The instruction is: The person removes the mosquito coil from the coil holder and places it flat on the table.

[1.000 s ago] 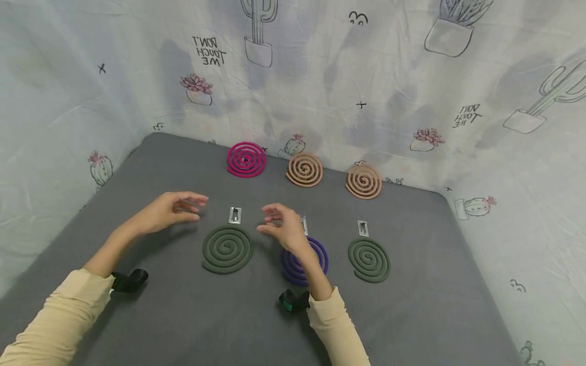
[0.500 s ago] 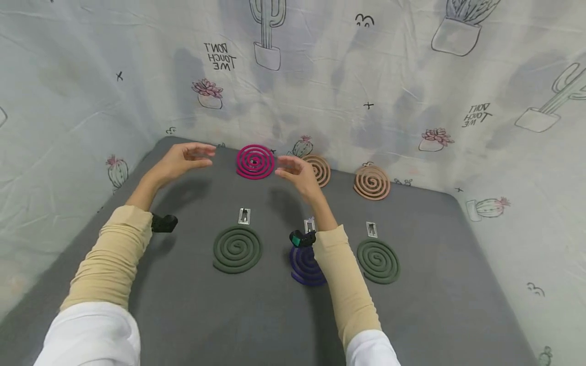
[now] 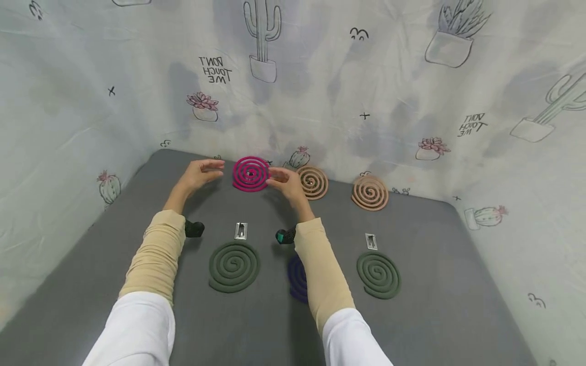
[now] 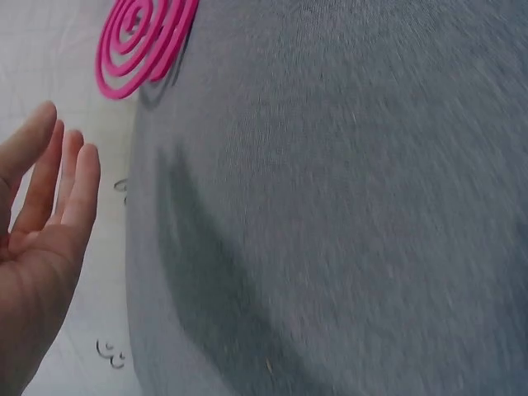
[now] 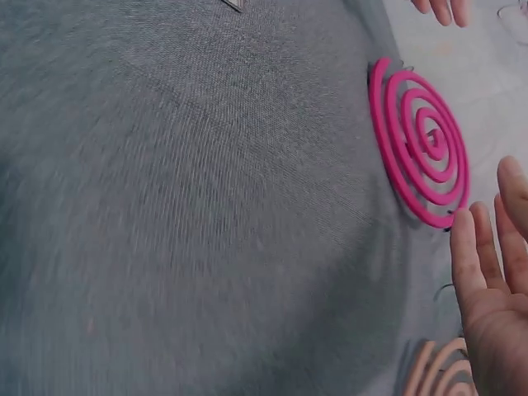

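The pink coil (image 3: 251, 181) lies toward the back of the counter (image 3: 426, 244), between the two hands. From the right hand (image 3: 287, 184) it is to the left, very close: the fingertips overlap its edge in the head view, though from here I can't tell whether they touch it. From the left hand (image 3: 198, 173) it is to the right, across a clear gap, so the right hand is the nearer. Being round, the coil has no long axis; its loose outer end is on the left, on the person's side. A bit of metal shows at its middle.

Both hands hold nothing, each with the thumb well apart from loosely stretched fingers, palms turned toward each other with the coil between.

Just right of the right hand lies a tan coil (image 3: 313, 183), and farther right a second tan coil (image 3: 371, 193). Closer to the person are a left green coil (image 3: 234, 267), a purple coil (image 3: 297, 278) partly hidden by the right arm, and a right green coil (image 3: 378, 275). A small metal stand (image 3: 241, 231) lies just beyond the left green one, another metal stand (image 3: 371, 242) just beyond the right. I see no coil in a container. Behind it all hangs a cactus-print cloth (image 3: 329, 101).
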`<state>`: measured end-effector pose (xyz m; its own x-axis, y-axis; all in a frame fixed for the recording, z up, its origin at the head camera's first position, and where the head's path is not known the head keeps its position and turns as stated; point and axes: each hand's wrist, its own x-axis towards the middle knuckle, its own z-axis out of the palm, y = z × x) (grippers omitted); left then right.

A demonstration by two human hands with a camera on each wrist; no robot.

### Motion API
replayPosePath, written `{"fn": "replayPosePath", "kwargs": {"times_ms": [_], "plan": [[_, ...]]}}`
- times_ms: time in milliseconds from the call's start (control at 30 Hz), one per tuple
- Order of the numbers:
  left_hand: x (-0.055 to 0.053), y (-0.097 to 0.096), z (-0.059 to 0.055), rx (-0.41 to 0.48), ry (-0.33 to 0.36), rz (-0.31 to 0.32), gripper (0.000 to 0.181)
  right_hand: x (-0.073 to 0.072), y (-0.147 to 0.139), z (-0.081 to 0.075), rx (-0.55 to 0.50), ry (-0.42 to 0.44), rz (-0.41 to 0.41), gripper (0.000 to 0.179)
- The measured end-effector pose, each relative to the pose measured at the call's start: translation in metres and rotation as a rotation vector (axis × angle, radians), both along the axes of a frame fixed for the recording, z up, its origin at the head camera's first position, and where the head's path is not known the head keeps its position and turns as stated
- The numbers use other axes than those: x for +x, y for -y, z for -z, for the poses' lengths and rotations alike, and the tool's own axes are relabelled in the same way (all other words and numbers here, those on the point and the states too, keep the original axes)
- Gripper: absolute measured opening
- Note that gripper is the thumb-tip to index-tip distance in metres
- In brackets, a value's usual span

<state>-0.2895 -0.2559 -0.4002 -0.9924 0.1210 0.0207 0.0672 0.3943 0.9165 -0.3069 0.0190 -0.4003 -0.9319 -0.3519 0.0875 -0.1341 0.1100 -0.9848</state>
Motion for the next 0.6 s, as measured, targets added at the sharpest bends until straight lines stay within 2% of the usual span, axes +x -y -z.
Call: {"fn": "replayPosePath", "kwargs": {"times_ms": [100, 200, 333, 433, 600], "plan": [[-0.004, -0.009, 0.002, -0.006, -0.008, -0.035, 0.043, -0.008, 0.003, 0.016, -0.023, 0.020, 0.049, 0.041], [-0.010, -0.019, 0.004, -0.022, 0.004, -0.069, 0.042, -0.015, 0.006, 0.029, 0.004, 0.017, 0.114, 0.041], [-0.016, -0.026, 0.010, -0.064, 0.035, -0.106, 0.042, -0.020, 0.012, 0.033, 0.056, -0.014, 0.181, 0.040], [-0.020, -0.028, 0.017, -0.074, 0.044, -0.116, 0.042, -0.022, 0.015, 0.035, 0.076, -0.022, 0.195, 0.040], [-0.022, -0.033, 0.021, -0.075, 0.049, -0.153, 0.045, -0.026, 0.020, 0.037, 0.057, 0.059, 0.198, 0.042]]}}
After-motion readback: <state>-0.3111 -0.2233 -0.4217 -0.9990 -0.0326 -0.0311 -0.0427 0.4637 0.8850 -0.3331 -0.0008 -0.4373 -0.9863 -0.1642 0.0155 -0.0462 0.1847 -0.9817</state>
